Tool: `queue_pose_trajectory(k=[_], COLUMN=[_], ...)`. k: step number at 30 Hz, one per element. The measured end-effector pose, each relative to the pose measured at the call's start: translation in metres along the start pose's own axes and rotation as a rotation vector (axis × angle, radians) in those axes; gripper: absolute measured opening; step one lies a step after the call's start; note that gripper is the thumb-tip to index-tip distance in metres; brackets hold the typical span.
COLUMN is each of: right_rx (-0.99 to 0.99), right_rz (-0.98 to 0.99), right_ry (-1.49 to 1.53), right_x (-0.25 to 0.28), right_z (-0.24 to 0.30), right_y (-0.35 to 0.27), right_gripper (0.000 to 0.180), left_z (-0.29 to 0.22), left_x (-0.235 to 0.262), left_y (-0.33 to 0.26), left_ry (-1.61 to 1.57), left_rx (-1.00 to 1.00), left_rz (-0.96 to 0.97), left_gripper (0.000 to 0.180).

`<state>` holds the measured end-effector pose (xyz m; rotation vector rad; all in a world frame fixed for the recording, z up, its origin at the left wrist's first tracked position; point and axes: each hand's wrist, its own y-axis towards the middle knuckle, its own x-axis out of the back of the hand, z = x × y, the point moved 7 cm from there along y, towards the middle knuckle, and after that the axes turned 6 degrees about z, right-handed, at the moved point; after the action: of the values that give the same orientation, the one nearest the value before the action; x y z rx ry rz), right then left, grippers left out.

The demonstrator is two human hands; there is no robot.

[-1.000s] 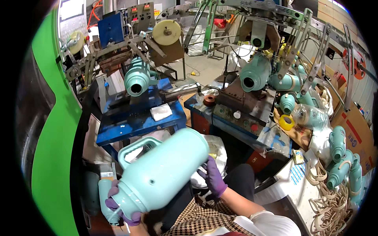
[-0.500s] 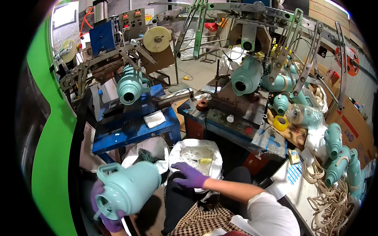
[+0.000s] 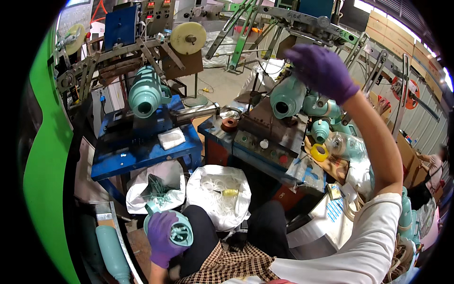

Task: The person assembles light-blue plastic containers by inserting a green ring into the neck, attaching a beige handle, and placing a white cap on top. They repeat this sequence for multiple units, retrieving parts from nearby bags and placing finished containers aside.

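My left hand (image 3: pixel 163 239), in a purple glove, is closed around a teal handled cup (image 3: pixel 182 218) above my left thigh. Several small teal pieces lie inside the cup. My right hand (image 3: pixel 324 71), also gloved, is raised with fingers stretched out, above and partly in front of a teal flask body (image 3: pixel 286 99) on the right machine. Whether it touches the flask or machine I cannot make out. Another teal flask body (image 3: pixel 145 94) sits on the left machine, its open mouth toward me. At the lower left, a teal flask body (image 3: pixel 112 253) lies beside a metal rail.
Between the machines and my knees stand a white sack (image 3: pixel 217 194) of clear plastic strips and a sack (image 3: pixel 158 189) with teal bits. A blue machine table (image 3: pixel 142 154) is at left. Yellow tape (image 3: pixel 319 152) and more flasks (image 3: pixel 350 144) are at right, with a person (image 3: pixel 430 170) beyond.
My left hand has let go of the large flask body, which now seems to lie at lower left, and holds the cup. My right hand rose from my lap to the right machine.
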<state>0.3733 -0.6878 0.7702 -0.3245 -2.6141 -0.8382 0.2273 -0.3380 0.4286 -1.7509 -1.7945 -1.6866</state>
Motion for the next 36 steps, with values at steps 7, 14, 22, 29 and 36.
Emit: queue_pose_trajectory(k=[7,14,22,29,36], right_rx=[0.329,-0.259,-0.212,-0.353,-0.534], right_rz=[0.272,0.172,0.471,0.094,0.823], right_ry=[0.903,1.421,1.431,1.54,1.198], right_x=[-0.034,-0.039,-0.062,-0.069,-0.309], right_z=[0.379,0.474,0.508,0.43,0.47], right_y=[-0.083,-0.075,-0.121,-0.116,-0.205], right_gripper=[0.057,0.075,0.044,0.041,0.025], left_z=[0.023,0.001,-0.017,0.091,0.123], left_x=[-0.019,-0.023,-0.064,-0.043,0.008], left_y=[0.002,0.013,0.0,0.023,0.001], left_ry=[0.011,0.064,0.165,0.134,0.091], left_rx=[0.154,0.076,-0.02,0.157,0.185], left_rz=[-0.17,-0.187,0.02,-0.079,-0.344], left_gripper=[0.065,0.041,0.046,0.056,0.082])
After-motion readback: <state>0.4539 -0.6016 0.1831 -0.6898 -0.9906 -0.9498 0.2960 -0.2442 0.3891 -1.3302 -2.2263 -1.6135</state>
